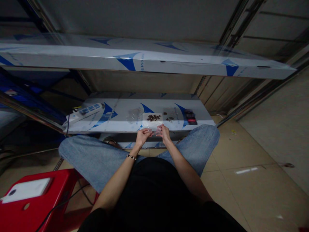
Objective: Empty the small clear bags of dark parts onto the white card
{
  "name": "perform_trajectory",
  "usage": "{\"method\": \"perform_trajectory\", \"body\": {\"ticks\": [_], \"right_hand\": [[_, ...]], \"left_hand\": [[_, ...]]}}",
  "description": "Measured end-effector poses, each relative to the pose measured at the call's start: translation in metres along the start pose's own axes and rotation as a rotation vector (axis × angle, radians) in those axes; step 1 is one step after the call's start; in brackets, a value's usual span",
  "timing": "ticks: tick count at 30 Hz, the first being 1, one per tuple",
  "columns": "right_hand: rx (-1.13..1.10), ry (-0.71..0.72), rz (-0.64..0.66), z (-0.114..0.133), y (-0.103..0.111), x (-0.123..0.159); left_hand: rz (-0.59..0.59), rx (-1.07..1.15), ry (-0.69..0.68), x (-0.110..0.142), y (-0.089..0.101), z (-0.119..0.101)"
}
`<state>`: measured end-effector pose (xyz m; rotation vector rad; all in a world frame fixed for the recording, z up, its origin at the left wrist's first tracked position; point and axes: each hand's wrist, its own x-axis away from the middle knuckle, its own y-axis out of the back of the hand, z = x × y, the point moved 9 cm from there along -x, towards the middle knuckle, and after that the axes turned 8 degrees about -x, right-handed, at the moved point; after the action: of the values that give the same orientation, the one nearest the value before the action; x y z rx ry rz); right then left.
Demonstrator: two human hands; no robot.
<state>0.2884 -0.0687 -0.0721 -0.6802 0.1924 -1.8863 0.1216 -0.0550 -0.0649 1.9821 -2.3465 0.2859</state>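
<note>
My left hand (143, 134) and my right hand (164, 132) meet just in front of the low metal shelf (120, 122), fingers pinched on a small clear plastic bag (157, 130) held between them. Right behind the hands, on the shelf, lies a white sheet (145, 120) with a pile of small dark brown pieces (154, 118). A beaded bracelet (131, 157) is on my left wrist. What is inside the bag is too small to make out.
A white power strip (83, 112) lies at the shelf's left end, and a red and black item (191, 121) at its right. More clear bags (172, 115) lie beside the sheet. An upper shelf (145, 59) overhangs. A red stool (36, 199) with a white device stands at my left.
</note>
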Motion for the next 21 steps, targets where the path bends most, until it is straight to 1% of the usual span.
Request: {"method": "perform_trajectory", "body": {"ticks": [3, 6, 11, 13, 17, 20, 21], "right_hand": [[-0.019, 0.007, -0.047, -0.004, 0.002, -0.001], [-0.053, 0.003, -0.070, -0.011, 0.004, -0.002], [-0.241, -0.044, -0.173, -0.032, 0.013, -0.004], [-0.316, -0.047, -0.202, -0.041, 0.015, -0.004], [-0.405, -0.063, -0.228, -0.053, 0.015, -0.006], [-0.406, -0.059, -0.226, -0.055, 0.016, -0.008], [-0.381, -0.041, -0.188, -0.052, 0.014, -0.009]], "left_hand": [[0.010, -0.040, -0.030, 0.002, -0.004, -0.003], [0.028, -0.086, -0.074, 0.009, -0.010, -0.011], [0.070, -0.092, -0.106, 0.025, -0.026, -0.026], [0.060, -0.148, -0.144, 0.030, -0.030, -0.032], [0.011, -0.298, -0.286, 0.036, -0.032, -0.049], [0.006, -0.306, -0.304, 0.038, -0.031, -0.052], [0.004, -0.304, -0.301, 0.038, -0.031, -0.051]]}}
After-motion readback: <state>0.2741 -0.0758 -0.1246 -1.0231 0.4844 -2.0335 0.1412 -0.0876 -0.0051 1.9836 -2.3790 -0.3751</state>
